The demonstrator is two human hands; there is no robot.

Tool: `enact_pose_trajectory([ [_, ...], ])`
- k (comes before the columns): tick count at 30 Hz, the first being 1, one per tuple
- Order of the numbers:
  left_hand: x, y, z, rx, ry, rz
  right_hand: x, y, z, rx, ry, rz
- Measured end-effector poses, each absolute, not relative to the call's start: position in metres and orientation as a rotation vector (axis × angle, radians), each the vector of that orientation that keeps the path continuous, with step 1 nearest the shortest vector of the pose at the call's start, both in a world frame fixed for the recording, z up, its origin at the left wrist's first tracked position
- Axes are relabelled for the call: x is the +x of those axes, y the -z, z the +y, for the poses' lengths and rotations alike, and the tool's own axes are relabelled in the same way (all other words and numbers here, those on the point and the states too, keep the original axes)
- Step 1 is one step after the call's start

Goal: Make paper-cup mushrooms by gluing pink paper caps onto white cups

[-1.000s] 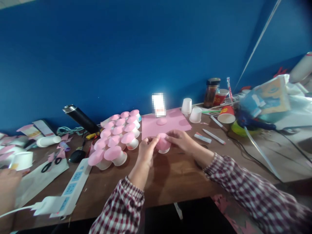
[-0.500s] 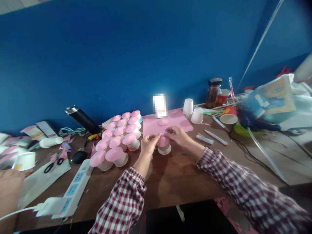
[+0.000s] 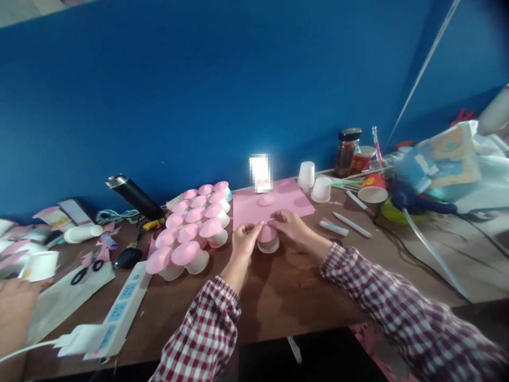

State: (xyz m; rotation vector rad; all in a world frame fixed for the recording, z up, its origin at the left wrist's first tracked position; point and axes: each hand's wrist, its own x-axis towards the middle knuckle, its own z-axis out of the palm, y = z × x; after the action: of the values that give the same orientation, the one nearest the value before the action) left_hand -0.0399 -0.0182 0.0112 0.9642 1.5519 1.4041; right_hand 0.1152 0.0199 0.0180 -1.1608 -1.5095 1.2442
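In front of me an upturned white paper cup (image 3: 269, 245) stands on the brown table, topped by a pink paper disc (image 3: 268, 233). My left hand (image 3: 245, 240) pinches the disc's left edge between thumb and fingers. Across from it, my right hand (image 3: 287, 225) has its fingers closed on the disc's right edge. Behind the hands lies a sheet of pink paper (image 3: 292, 197) with another pink disc (image 3: 265, 200) on it. To the left, several upturned cups with pink tops (image 3: 191, 231) stand close together in rows.
Two bare white cups (image 3: 321, 190) stand at the right, near pens (image 3: 353, 225) and a red cup (image 3: 373, 188). A power strip (image 3: 118, 310), scissors (image 3: 86, 270) and a black flask (image 3: 135, 196) are on the left. Another person's hand (image 3: 18, 302) rests at the far left edge.
Both hands remain at the disc on the cup. The disc's near edge dips slightly lower, and my right hand has shifted a little down.
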Motion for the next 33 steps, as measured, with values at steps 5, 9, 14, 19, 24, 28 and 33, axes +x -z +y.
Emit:
enact_pose_trajectory([
  [5,-0.039,-0.013,-0.019,0.946,-1.406,1.548,0.116,-0.016,0.019,-1.139,-1.214,-1.547],
  [9,-0.037,-0.017,-0.02,0.938,-1.395,1.562,0.121,-0.016,0.013,-1.108,-1.227,-1.579],
  [14,-0.035,-0.016,-0.02,0.936,-1.39,1.557,0.124,-0.014,0.006,-1.083,-1.249,-1.599],
  [19,-0.037,-0.012,-0.021,0.929,-1.4,1.561,0.123,-0.016,0.003,-1.128,-1.277,-1.567],
  [24,-0.036,-0.008,-0.022,0.904,-1.398,1.551,0.12,-0.018,0.002,-1.149,-1.315,-1.507],
  [28,-0.036,-0.005,-0.021,0.88,-1.397,1.529,0.119,-0.016,0.002,-1.152,-1.345,-1.469],
  [33,-0.035,-0.006,-0.023,0.859,-1.383,1.474,0.12,-0.015,0.003,-1.142,-1.343,-1.448],
])
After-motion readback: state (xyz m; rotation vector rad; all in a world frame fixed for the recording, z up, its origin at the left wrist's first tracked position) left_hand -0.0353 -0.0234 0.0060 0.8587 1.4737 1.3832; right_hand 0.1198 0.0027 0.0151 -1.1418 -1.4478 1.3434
